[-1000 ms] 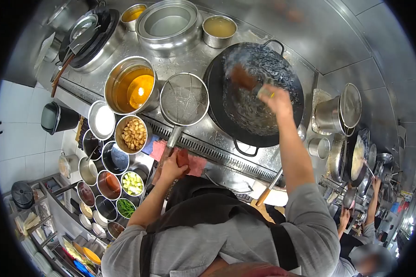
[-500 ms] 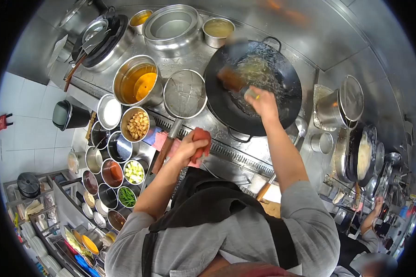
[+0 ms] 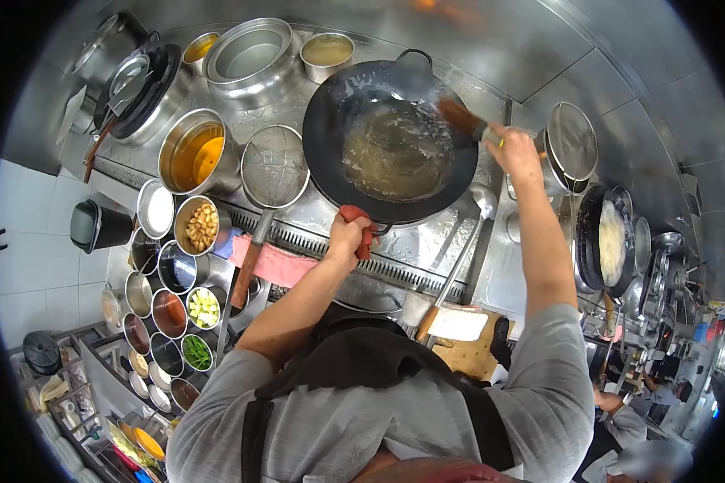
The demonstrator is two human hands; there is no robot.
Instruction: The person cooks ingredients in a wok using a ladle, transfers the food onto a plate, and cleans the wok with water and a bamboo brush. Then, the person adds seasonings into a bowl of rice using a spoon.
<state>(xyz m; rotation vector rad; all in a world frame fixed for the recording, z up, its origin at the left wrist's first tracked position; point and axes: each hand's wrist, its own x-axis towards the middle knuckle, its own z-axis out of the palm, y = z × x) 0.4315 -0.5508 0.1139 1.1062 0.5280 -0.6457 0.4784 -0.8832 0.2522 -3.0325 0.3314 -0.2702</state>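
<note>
A wide black wok (image 3: 326, 133) sits ahead of the left hand (image 3: 348, 236) and left of the right hand (image 3: 514, 151), cloudy liquid (image 3: 399, 157) pooled in its bottom. Beyond the left grip, to its left, lies a mesh strainer (image 3: 275, 167); between the grips, a ladle (image 3: 483, 199). Right fingers close round a brown brush (image 3: 457, 115), its blurred head left of them, over the wok's side. Left fingers clench a red cloth (image 3: 366, 241) beside the near loop handle (image 3: 384, 229); whether they also clasp that handle, I cannot tell.

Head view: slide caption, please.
Right hand holds a brush over the wok; left hand holds red cloth by wok handle.
</note>
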